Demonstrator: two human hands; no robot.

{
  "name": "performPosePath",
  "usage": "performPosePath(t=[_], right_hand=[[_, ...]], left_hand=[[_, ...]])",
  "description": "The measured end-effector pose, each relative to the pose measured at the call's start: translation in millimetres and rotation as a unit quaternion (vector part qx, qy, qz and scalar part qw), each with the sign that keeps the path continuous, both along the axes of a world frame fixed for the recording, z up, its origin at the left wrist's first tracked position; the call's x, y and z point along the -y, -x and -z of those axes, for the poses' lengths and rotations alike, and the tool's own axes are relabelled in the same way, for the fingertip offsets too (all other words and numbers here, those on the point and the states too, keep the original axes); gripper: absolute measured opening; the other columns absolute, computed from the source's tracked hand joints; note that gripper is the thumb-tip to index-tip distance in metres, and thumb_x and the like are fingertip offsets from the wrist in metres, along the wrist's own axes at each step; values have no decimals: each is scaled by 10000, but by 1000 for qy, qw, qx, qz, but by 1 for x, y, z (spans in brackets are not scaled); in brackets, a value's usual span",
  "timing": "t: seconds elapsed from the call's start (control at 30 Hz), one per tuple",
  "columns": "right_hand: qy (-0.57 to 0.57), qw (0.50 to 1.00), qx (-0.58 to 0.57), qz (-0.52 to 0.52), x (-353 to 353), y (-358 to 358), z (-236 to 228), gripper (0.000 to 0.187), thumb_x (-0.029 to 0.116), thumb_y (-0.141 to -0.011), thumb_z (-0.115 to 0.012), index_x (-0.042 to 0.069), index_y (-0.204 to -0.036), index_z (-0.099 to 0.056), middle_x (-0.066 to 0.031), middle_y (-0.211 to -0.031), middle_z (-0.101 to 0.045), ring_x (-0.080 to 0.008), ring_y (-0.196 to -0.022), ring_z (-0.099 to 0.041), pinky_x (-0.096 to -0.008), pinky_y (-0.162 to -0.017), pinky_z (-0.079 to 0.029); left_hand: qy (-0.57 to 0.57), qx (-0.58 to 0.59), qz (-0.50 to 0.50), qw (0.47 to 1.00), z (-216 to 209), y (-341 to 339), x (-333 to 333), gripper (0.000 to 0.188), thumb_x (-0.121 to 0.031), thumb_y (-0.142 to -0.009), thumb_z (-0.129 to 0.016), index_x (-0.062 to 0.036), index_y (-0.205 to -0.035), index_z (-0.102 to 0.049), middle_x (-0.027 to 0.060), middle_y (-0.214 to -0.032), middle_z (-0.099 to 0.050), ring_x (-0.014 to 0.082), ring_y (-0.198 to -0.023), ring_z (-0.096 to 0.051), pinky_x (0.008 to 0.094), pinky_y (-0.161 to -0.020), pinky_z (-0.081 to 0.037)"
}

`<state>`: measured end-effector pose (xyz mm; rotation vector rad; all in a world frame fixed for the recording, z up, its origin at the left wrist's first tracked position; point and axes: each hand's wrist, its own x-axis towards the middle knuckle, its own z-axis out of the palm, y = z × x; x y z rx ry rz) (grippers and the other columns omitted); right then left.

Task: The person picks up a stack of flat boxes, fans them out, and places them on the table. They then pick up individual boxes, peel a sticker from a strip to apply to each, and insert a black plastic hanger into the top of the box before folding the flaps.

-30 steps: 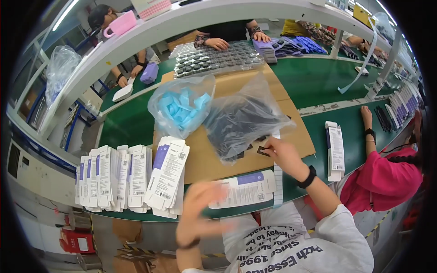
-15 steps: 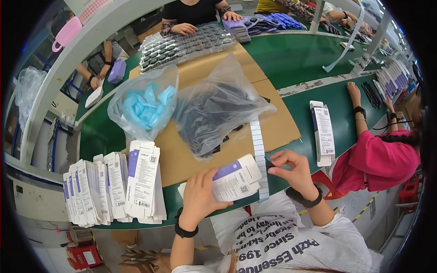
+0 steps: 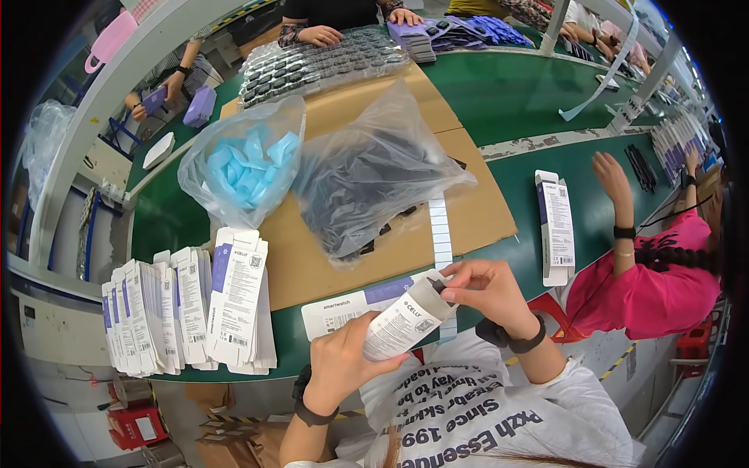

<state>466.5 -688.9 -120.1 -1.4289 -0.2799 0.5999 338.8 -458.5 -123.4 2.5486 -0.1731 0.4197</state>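
My left hand (image 3: 339,365) is closed round a white carton (image 3: 396,326) with small print, holding it tilted up at the table's front edge. The carton's right end gapes. At that end my right hand (image 3: 488,292) pinches a small black piece (image 3: 437,285), partly inside the opening; its exact kind is hidden by my fingers. Under the held carton lies another white and purple carton (image 3: 331,312), flat on the table. Just beyond my right hand, a strip of pale blue-white labels (image 3: 441,234) runs along the cardboard.
Flat cartons (image 3: 238,304) stand stacked at the left. A bag of light-blue pieces (image 3: 253,168) and a bag of black items (image 3: 374,187) rest on cardboard (image 3: 484,203). A single carton (image 3: 555,226) lies to the right, near a co-worker in pink (image 3: 655,273). Trays of black parts (image 3: 320,66) are beyond.
My left hand has lifted and tilted the carton, uncovering the one beneath. My right hand has moved left, bringing the black piece to the carton's open end. The pink-sleeved co-worker's hand has shifted.
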Motion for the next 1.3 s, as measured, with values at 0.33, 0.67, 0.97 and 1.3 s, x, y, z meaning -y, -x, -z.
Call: performPosePath(t=[0.33,0.67,0.97,1.3], right_hand=[[48,998,-39,-30,7,4,7,99,15,-842,-746,-21,-889,-668,-55,-861,-706,-85,-796,-657,-218,-712,-528],[57,995,0,-85,7,-4,19,208,-55,-826,-725,-18,-1012,-641,-53,-1010,-692,-113,-919,-656,-246,-791,-538],[-35,978,-92,-181,5,-4,33,390,14,-921,-639,-33,-1287,-514,-74,-1113,-657,-137,-1006,-635,-281,-867,-520],[95,985,99,-107,3,6,49,310,81,-924,-625,13,-1222,-574,-107,-1117,-633,-208,-996,-631,-327,-856,-509]], left_hand=[[-38,5,4,999,-7,-1,4,655,-484,-628,-854,-45,-1063,-636,70,-761,-674,196,-596,-670,304,-496,-517],[-88,-48,1,995,-10,3,6,657,-447,-595,-882,-43,-1057,-649,73,-840,-703,198,-649,-691,299,-549,-540],[-87,-25,15,996,2,2,10,671,-476,-608,-850,-48,-1073,-623,70,-727,-655,207,-535,-648,310,-477,-512],[-97,-86,-2,991,4,1,21,662,-429,-593,-880,-47,-1070,-625,88,-828,-699,214,-653,-689,308,-536,-539]])
